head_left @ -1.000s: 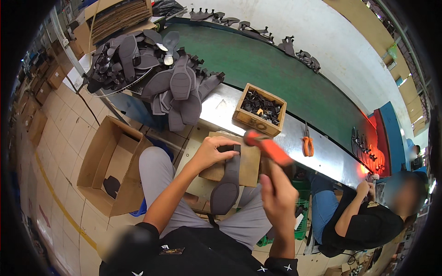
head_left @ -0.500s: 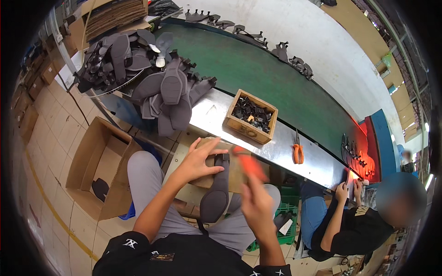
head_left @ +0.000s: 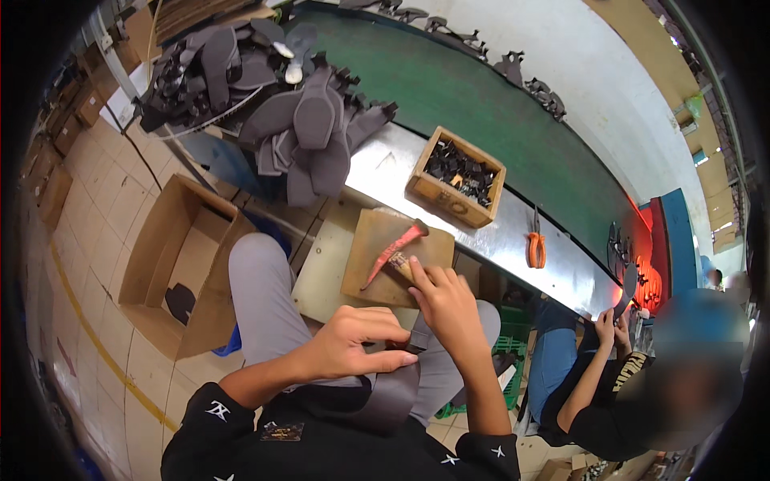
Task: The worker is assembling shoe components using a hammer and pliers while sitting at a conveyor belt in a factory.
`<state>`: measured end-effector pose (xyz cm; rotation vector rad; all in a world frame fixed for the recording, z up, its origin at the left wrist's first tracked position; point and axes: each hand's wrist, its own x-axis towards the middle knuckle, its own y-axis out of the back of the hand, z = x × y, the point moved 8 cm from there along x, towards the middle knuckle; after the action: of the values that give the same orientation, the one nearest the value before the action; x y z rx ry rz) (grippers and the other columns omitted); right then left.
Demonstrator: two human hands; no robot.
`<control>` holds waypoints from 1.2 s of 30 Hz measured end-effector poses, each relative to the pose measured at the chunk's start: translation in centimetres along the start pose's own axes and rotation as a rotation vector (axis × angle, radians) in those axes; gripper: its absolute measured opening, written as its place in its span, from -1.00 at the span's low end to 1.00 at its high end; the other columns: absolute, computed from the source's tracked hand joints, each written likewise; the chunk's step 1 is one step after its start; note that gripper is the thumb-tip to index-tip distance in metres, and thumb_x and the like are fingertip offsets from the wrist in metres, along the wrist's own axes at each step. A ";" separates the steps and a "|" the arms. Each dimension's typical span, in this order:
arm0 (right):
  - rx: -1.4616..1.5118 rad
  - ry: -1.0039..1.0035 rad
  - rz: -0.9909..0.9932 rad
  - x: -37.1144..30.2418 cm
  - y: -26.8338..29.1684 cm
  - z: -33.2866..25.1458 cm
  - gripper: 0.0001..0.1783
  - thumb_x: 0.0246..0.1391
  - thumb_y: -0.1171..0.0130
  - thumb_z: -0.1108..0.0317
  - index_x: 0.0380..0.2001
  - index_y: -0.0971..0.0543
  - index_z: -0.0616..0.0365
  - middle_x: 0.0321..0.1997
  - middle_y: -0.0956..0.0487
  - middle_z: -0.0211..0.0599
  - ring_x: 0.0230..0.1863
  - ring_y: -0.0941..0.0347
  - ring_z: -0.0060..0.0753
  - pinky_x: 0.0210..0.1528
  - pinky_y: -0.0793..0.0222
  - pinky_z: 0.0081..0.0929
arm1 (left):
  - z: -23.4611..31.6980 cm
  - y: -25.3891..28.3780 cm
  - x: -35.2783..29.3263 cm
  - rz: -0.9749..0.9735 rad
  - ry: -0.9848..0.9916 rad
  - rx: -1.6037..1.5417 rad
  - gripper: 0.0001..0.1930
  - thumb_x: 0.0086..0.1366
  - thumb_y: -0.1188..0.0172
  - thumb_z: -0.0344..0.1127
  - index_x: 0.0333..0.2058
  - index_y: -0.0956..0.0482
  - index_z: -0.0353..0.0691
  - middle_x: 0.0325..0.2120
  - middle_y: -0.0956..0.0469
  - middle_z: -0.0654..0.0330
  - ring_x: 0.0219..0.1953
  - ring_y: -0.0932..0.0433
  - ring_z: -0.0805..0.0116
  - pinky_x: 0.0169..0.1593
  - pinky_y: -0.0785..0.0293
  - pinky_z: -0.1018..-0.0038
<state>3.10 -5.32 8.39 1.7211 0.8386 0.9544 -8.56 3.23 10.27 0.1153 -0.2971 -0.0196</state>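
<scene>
Cardboard box (head_left: 172,264): open, brown, on the tiled floor at the far left; one dark flat piece lies inside it.
Heap of soles (head_left: 273,96): grey and black shoe-sole pieces piled at the table's left end, upper left; several hang over the edge.
Left hand (head_left: 353,349): low in the middle, in front of the person's chest; fingers (head_left: 393,362) curled shut around the top of a dark grey sole piece.
Sole piece (head_left: 389,397): hangs down from the left hand over the lap; its lower end is hidden by the black shirt.
Wooden block (head_left: 393,256): light brown board on a pale shelf just below the table's steel edge, above both hands.
Hammer (head_left: 393,250): orange-red handle lying slantwise across the wooden block, dark head toward the upper right.
Right hand (head_left: 445,301): just right of the left hand; fingers (head_left: 421,272) narrow, tips at the lower end of a small wooden piece on the block, beside the hammer handle. Whether they pinch it or only touch it I cannot tell.
Wooden tray (head_left: 455,186): small open box on the steel strip, full of small black parts; marks on its front are too small to make out.
Pliers (head_left: 536,248): orange handles, flat on the steel strip right of the tray.
Table (head_left: 481,128): green top with a steel front strip, bent by the lens.
Co-worker (head_left: 618,377): seated at far right in a black shirt, hands raised to the table's edge; partly cut off.
</scene>
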 end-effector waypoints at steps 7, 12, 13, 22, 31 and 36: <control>0.937 0.207 -0.149 -1.9 5.3 -4.2 -0.65 0.08 -0.29 0.31 -0.09 -0.63 0.26 -0.12 -0.62 -0.14 -0.08 -0.54 -0.17 -0.02 -0.37 -0.33 | -0.4 -1.6 -2.2 -0.033 0.347 -0.501 -0.75 0.26 -0.33 -0.30 -0.21 -0.65 -0.40 -0.34 -0.64 0.14 -0.21 -0.57 0.44 -0.08 -0.43 0.52; 1.127 0.350 -0.305 -2.8 5.8 -5.9 -0.62 -0.06 -0.42 0.38 -0.19 -0.60 0.36 -0.19 -0.59 -0.06 -0.22 -0.54 -0.14 -0.15 -0.43 -0.34 | -0.1 -4.1 -2.8 -0.261 0.279 -0.661 -0.72 0.33 -0.27 -0.25 -0.16 -0.63 -0.39 -0.32 -0.62 0.19 -0.19 -0.52 0.51 -0.05 -0.39 0.56; 1.093 0.425 -0.341 -2.9 6.2 -6.5 -0.61 -0.08 -0.44 0.36 -0.23 -0.57 0.38 -0.22 -0.56 -0.06 -0.28 -0.51 -0.14 -0.21 -0.43 -0.35 | 0.0 -4.8 -2.7 -0.343 0.258 -0.702 -0.71 0.37 -0.22 -0.23 -0.15 -0.64 -0.38 -0.30 -0.63 0.20 -0.18 -0.52 0.52 -0.04 -0.39 0.56; 0.785 0.640 -0.631 -4.5 8.0 -9.5 -0.65 -0.01 -0.37 0.26 -0.34 -0.58 0.39 -0.35 -0.53 -0.09 -0.41 -0.51 -0.13 -0.43 -0.46 -0.36 | 0.6 -9.3 -4.0 -0.779 0.236 -1.185 -0.68 0.48 -0.04 -0.23 -0.09 -0.62 -0.40 -0.18 -0.67 0.13 -0.09 -0.58 0.46 0.03 -0.42 0.54; 0.892 0.532 -0.533 -5.4 8.1 -10.7 -0.79 -0.01 -0.29 0.41 -0.45 -0.55 0.39 -0.44 -0.47 -0.12 -0.54 -0.38 -0.23 -0.57 -0.35 -0.43 | 2.0 -7.7 -4.2 -0.767 0.146 -1.002 -0.74 0.43 -0.12 -0.20 -0.21 -0.66 -0.27 -0.46 -0.66 0.20 -0.47 -0.54 0.51 -0.42 -0.34 0.46; 0.926 0.520 -0.542 -5.7 7.4 -10.4 -0.69 0.04 -0.31 0.29 -0.42 -0.56 0.40 -0.44 -0.50 -0.10 -0.55 -0.41 -0.23 -0.58 -0.34 -0.45 | 1.8 -7.6 -4.9 -0.756 0.142 -0.838 -0.75 0.39 -0.16 -0.20 -0.22 -0.64 -0.31 -0.48 -0.63 0.13 -0.52 -0.53 0.33 -0.45 -0.33 0.42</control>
<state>-7.84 -8.23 16.52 1.7970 2.2187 0.6604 -13.74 -4.30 9.67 -0.6075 -0.0712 -0.8741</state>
